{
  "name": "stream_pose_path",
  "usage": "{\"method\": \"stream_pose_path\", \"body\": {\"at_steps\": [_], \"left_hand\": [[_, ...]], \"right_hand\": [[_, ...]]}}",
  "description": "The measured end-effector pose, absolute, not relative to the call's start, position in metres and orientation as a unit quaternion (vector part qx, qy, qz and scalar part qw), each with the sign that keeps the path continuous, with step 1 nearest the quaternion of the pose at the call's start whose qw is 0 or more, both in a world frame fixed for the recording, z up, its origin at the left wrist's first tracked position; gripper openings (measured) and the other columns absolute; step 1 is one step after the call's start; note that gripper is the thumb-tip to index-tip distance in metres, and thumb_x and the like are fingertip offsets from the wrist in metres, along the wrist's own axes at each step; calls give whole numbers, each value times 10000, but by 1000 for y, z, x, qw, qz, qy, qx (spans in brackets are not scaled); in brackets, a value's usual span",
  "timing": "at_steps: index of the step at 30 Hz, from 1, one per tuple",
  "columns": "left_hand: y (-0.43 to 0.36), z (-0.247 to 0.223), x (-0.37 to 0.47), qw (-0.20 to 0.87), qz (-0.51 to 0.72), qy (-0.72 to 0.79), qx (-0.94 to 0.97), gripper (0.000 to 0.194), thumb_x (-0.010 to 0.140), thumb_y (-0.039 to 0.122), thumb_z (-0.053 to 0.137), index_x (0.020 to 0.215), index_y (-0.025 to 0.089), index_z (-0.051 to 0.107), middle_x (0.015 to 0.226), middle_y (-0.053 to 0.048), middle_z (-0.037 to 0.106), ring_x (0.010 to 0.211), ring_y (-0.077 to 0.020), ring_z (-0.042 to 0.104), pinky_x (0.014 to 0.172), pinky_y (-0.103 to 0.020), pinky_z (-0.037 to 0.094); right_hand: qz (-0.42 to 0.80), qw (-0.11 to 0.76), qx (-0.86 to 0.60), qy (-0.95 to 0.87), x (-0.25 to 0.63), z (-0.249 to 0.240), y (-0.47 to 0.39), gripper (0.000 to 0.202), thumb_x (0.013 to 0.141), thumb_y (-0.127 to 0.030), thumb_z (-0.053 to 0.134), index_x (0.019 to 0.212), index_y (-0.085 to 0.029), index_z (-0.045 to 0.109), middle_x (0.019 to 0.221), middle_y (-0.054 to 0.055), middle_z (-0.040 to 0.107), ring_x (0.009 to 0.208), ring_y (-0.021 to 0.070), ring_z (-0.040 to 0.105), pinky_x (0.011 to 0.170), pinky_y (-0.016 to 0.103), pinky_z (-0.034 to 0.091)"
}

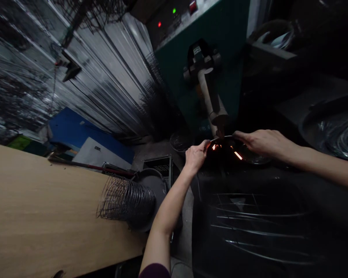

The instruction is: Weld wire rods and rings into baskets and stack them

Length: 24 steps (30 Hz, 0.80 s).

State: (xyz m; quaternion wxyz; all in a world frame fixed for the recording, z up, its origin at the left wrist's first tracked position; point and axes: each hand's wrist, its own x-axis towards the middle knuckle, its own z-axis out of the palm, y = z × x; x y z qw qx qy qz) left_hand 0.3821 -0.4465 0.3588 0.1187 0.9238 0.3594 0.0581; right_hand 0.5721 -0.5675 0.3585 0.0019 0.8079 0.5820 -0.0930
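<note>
My left hand (195, 156) and my right hand (262, 142) are both closed, fingers pinched on a thin curved metal wire (227, 136). The wire spans the gap between them; whether it is a full ring is too dark to tell. It sits at the lower end of the electrode arm (216, 112) of a dark green welding machine (169, 63). Orange sparks (237, 155) streak just below the wire, between my hands.
Bent wire pieces (261, 233) lie on a dark surface before me. A stack of wire rings (130, 199) stands at left beside a wooden board (46, 208). A black crate (159, 166) is on the floor. Coiled wire (342, 135) fills a container at right.
</note>
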Motion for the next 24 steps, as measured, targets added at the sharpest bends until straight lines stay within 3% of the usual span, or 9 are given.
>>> {"method": "stream_pose_path", "body": {"at_steps": [11,24], "left_hand": [[-452,355,389,118,71,356,924,375,979,420,367,1280,352,579,975,-62,732,928,-229,687,781,-267,459],[-450,359,389,140,80,361,918,352,981,418,392,1211,292,626,994,-68,741,948,-212,695,762,-239,457]], "right_hand": [[-66,-27,819,569,582,346,-571,487,1001,-443,176,1183,-167,533,883,145,666,755,258,636,573,287,309],[-85,-46,817,568,580,349,-571,533,988,-487,154,1172,-179,548,875,130,657,751,258,624,585,297,350]]}}
